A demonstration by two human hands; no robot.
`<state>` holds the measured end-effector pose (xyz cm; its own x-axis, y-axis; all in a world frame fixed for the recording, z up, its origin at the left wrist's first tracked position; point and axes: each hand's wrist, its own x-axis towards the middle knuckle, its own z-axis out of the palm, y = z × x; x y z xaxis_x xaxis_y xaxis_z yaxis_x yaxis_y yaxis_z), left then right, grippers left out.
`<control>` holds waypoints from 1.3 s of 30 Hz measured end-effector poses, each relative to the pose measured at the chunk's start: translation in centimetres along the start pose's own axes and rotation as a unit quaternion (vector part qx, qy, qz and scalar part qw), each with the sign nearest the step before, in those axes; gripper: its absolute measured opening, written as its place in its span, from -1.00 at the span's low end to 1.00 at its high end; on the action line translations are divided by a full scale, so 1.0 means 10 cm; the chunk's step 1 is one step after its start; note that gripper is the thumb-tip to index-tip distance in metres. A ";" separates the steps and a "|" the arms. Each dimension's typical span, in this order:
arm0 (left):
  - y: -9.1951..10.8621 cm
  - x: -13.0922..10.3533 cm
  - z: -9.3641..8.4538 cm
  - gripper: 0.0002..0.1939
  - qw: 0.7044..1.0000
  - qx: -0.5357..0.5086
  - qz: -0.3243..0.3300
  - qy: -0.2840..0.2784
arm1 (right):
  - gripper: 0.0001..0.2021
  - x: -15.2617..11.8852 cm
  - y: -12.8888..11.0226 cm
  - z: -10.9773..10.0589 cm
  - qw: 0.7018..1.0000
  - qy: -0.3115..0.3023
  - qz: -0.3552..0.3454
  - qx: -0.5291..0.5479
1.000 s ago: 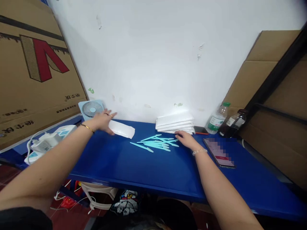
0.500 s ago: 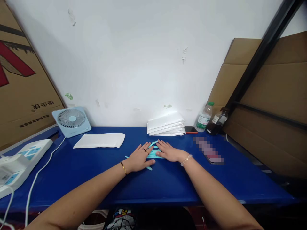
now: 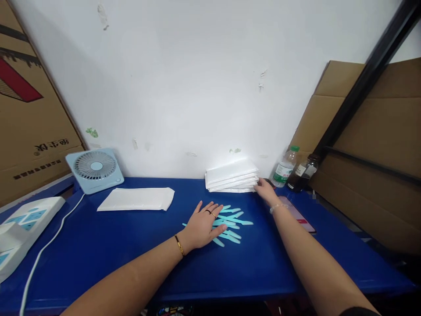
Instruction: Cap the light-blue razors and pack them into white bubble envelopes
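My left hand [image 3: 204, 224] lies open on a loose pile of slim turquoise eyebrow razors [image 3: 232, 221], palm down with fingers spread. Their paler, wider ends fan out to the right of it; part of the pile is hidden beneath the hand. At the back, my right hand [image 3: 267, 192] has its fingers bent around the right edge of a stack of white envelopes [image 3: 232, 175], closed at a lower envelope's corner. Its fingertips are partly hidden. Another white envelope [image 3: 136, 199] lies flat to the left of the razors.
A blue fan [image 3: 95, 169] and a white power strip [image 3: 31, 224] with a cable stand on the left of the blue table [image 3: 131, 263]. To the right are a clear bottle [image 3: 284, 169], a dark bottle [image 3: 301, 174] and a phone [image 3: 301, 217]. Cardboard [image 3: 378, 175] flanks the right side.
My right hand has left the razors and reached back right to the envelope stack. The gathered razors now lie spread out, with my left hand still on them. The view has shifted slightly.
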<state>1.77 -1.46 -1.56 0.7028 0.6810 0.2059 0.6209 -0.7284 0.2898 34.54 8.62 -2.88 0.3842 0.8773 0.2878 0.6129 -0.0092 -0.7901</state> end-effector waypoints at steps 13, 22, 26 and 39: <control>-0.46 0.03 -0.06 -0.37 0.993 -0.086 -0.070 0.032 | -0.67 -0.14 -0.39 0.53 0.991 -0.125 -0.038 0.036; -0.45 0.03 -0.09 -0.52 0.995 -0.069 -0.062 0.048 | -0.64 -0.37 -1.02 1.09 0.958 -0.252 -0.055 0.124; -0.46 0.03 -0.09 -0.61 0.996 -0.063 -0.056 0.041 | -0.61 -0.41 -1.17 1.11 0.939 -0.313 -0.069 0.126; -0.38 0.02 -0.16 -0.76 0.994 -0.090 -0.064 -0.018 | -0.74 -0.79 -0.70 0.20 0.883 -0.430 -0.181 -0.045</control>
<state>-0.95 1.58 -1.12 0.6364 0.7614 0.1241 0.6355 -0.6086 0.4751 25.84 2.75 -0.71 -0.4911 0.8703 -0.0364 0.6560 0.3420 -0.6728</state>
